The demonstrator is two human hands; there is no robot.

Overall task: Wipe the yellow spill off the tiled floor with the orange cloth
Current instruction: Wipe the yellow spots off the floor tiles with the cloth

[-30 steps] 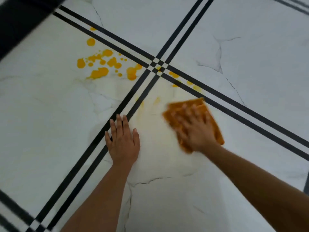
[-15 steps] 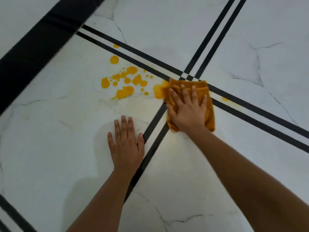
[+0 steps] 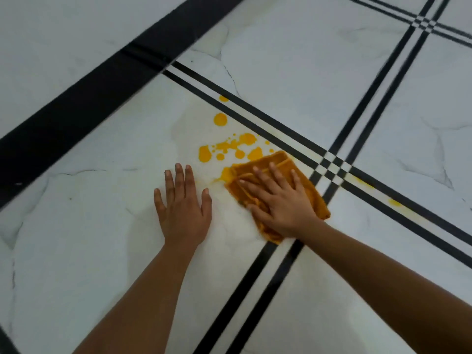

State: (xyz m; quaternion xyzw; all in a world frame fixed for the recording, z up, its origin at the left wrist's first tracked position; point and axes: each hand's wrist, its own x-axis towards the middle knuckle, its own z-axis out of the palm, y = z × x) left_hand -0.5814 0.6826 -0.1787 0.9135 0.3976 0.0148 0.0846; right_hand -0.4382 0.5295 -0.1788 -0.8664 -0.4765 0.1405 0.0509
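Your right hand [image 3: 282,200] lies flat, fingers spread, pressing the cloth [image 3: 275,192] at the near edge of the spill [image 3: 229,146]. Your left hand [image 3: 182,203] rests open beside the spill. Push the cloth firmly across the drops, gathering them inward.

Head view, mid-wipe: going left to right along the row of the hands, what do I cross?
Wide black floor band → left hand flat on white tile → right hand pressing the folded orange cloth → small yellow smear on the black double stripe.

A single head-worn camera looks steeply down, close above the tiled floor [image 3: 319,60] ahead.
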